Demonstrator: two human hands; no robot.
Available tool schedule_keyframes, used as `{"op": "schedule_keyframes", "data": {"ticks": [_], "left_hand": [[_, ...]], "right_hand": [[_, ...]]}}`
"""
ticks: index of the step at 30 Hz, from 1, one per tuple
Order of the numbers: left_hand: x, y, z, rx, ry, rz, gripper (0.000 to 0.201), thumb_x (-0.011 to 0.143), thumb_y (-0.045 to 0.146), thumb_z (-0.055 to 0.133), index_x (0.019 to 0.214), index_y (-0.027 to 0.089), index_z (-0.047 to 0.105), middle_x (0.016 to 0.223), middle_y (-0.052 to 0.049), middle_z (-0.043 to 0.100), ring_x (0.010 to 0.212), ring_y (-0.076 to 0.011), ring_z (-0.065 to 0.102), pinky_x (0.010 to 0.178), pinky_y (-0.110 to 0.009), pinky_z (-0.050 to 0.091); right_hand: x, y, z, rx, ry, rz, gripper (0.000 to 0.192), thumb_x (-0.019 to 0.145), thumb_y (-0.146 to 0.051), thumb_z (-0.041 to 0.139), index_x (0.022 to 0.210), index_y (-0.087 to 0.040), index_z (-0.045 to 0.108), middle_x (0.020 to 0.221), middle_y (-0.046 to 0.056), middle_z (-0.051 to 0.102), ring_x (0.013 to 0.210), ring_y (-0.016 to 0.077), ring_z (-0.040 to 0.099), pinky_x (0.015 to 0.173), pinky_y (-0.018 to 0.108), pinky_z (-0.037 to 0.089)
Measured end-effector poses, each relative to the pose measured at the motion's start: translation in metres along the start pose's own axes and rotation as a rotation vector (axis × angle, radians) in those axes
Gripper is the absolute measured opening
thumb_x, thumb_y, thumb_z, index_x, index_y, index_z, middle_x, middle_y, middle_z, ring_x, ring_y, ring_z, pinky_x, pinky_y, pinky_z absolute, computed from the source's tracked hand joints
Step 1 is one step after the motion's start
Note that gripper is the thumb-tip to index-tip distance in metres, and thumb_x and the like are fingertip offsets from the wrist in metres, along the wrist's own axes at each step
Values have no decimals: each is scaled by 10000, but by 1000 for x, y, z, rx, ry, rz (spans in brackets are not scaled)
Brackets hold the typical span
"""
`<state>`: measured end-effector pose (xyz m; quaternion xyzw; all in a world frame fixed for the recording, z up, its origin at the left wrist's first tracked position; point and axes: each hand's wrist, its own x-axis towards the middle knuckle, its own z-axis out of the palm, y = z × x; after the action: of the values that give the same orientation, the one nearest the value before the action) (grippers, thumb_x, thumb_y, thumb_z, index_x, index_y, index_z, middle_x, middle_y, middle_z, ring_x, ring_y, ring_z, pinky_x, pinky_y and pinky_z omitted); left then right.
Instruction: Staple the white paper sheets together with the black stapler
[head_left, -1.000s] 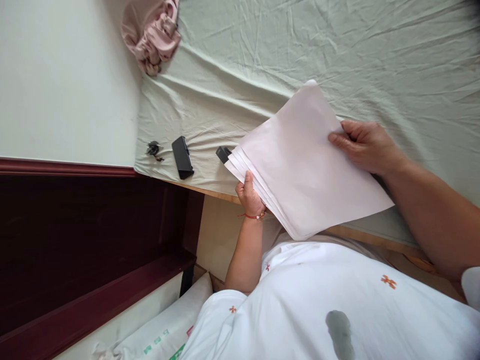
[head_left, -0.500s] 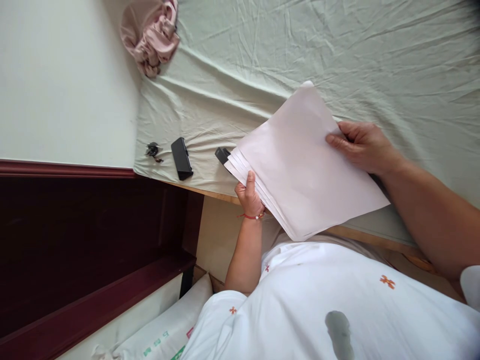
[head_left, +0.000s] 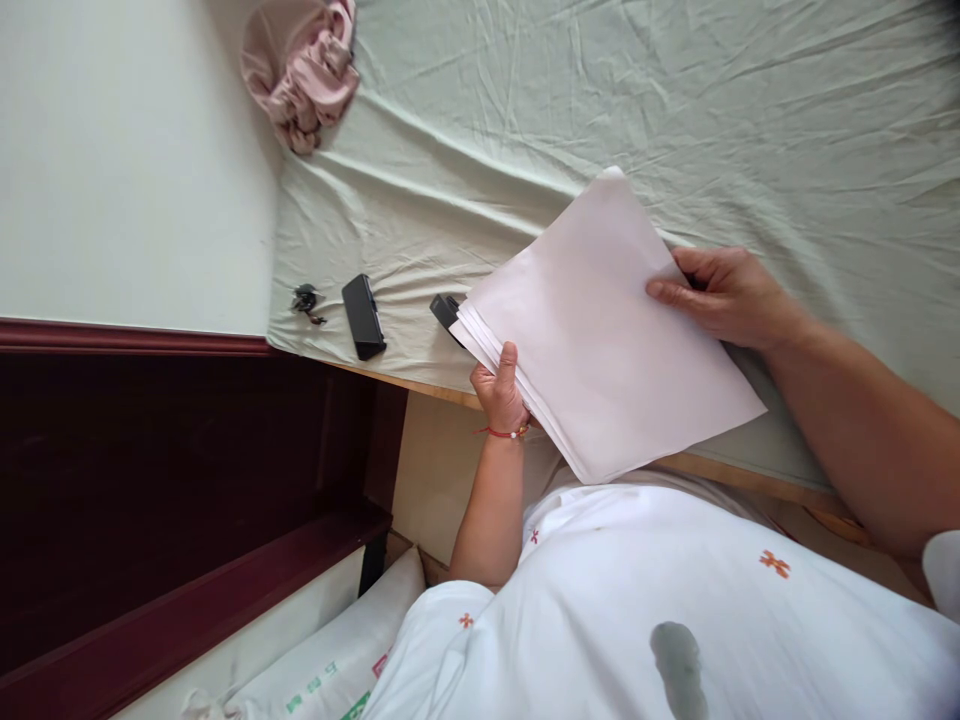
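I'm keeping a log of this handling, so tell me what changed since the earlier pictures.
The right hand and the right corner of the white sheets have shifted slightly left; the thumb of the left hand has edged right. Neither hand let go. The black object and pink cloth stayed put.

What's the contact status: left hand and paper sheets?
Touching. The head view shows the left hand holding the paper sheets, its thumb lying over their left edge.
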<state>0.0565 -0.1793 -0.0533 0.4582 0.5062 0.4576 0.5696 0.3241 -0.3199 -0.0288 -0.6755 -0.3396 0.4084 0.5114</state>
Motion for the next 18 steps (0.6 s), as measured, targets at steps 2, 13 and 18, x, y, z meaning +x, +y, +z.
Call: {"op": "schedule_keyframes", "data": {"ticks": [2,13,18], "left_hand": [[0,0,0,-12,-14,8,613,598,645,1101,979,213,892,1063,-54,900,1049,-247,858,961,-329,671],[5,13,-5,-85,106,62,452,714,531,1057,1037,260,892,1137,-63,909,1311,-296,824,1142,-389,668],[8,33,-7,-101,143,127,554,832,497,974,1320,262,854,1433,-88,855,1518,-311,725,1291,-429,592]], "right_hand": [[1,2,-1,-35,4,-20,598,838,-782,927,806,-280,603,701,18,500,726,216,495,586,368,389],[-1,-11,1,214,-140,90,496,797,-686,988,1004,-284,784,885,54,784,794,265,713,623,385,552],[-4,-5,-6,355,-214,116,588,797,-799,965,1025,-274,827,959,62,832,751,230,737,603,341,556]]}}
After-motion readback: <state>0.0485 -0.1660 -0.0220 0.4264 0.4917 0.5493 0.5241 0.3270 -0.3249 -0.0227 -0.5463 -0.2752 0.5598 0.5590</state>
